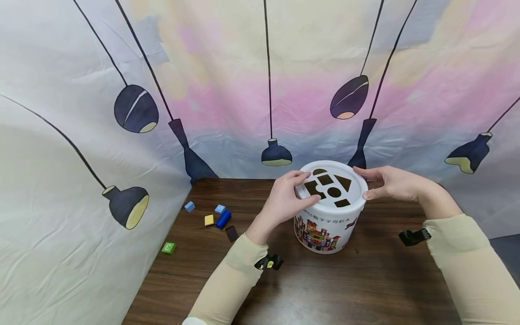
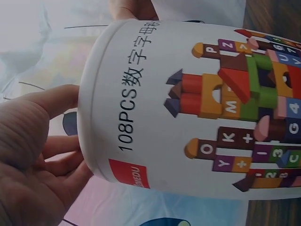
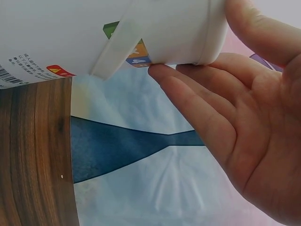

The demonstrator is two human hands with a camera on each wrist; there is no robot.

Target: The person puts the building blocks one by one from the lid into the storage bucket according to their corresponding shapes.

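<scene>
A white bucket stands upright on the table, printed with pictures of colourful lettered building blocks. Its white lid has cut-out holes: a triangle, a circle, a half-round and several other shapes. My left hand grips the lid's left edge, thumb across the top near the front holes and fingers along the rim. On the opposite edge my right hand holds the rim between thumb and fingers. In the right wrist view, a white carrying handle hangs along the bucket's side, below those fingers.
Left of the bucket lie small blocks: a green one, a yellow one, a dark blue cylinder, a dark brown one and two light blue ones. A curtain with printed lamps hangs behind the table.
</scene>
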